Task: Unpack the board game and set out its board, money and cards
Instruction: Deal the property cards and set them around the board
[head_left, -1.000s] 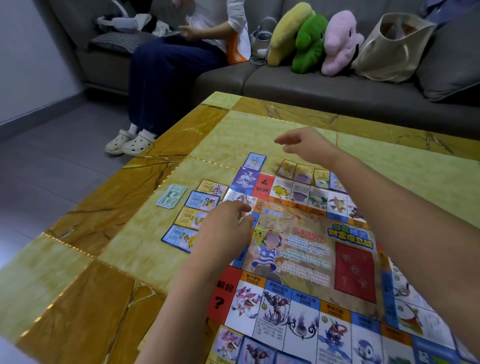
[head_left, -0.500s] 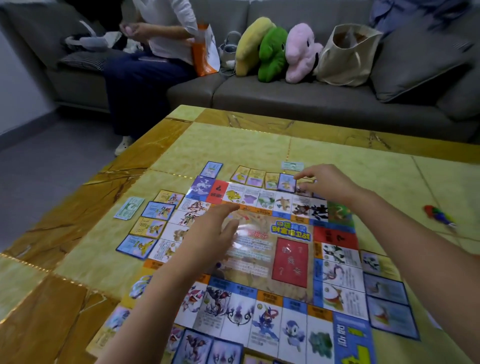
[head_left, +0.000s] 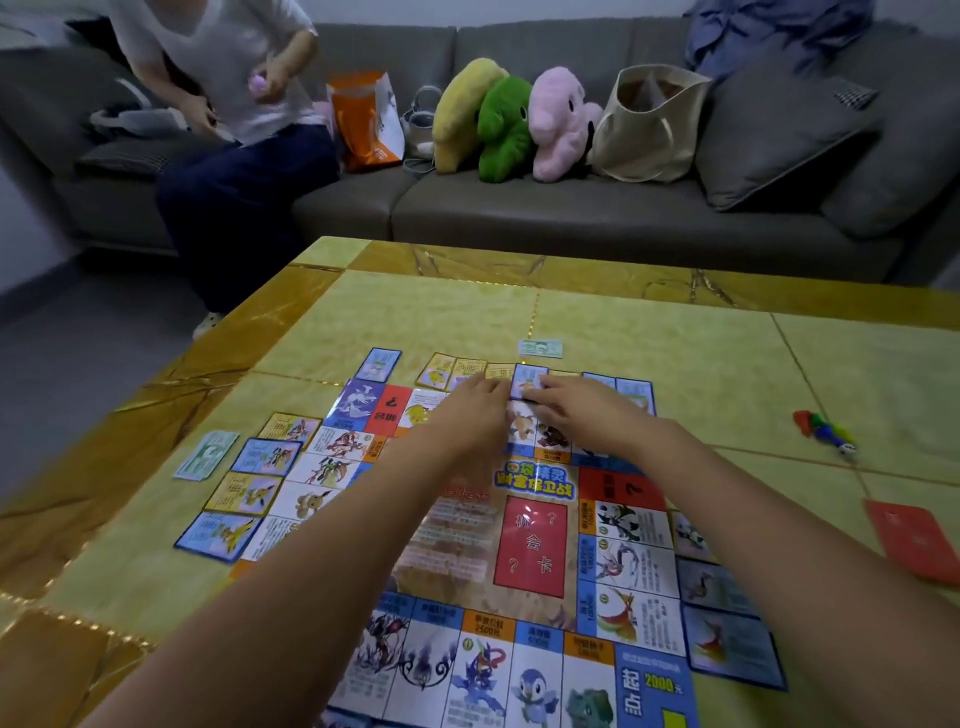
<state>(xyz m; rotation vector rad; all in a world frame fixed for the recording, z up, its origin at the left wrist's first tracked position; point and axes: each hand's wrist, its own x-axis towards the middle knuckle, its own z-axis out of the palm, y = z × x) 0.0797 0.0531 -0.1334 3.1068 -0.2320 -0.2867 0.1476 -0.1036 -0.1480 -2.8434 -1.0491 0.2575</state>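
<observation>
The colourful board (head_left: 530, 545) lies flat, cards (head_left: 265, 456) lining three edges, green banknotes (head_left: 207, 454) just beyond them.

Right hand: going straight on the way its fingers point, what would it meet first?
The blue card in the far row; fingers of the right hand seem to be at its edge. Just beyond, to the left, is the left hand, though depth between them is unclear.

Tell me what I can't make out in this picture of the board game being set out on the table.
- Head view: the board's far squares, hidden under the left hand and right hand.
- Head view: the board's near edge, cut off by the frame's bottom.
- Head view: print on the blue card, too small and blurred.
- Head view: whether either hand pinches a card; the hands' backs hide it.
</observation>
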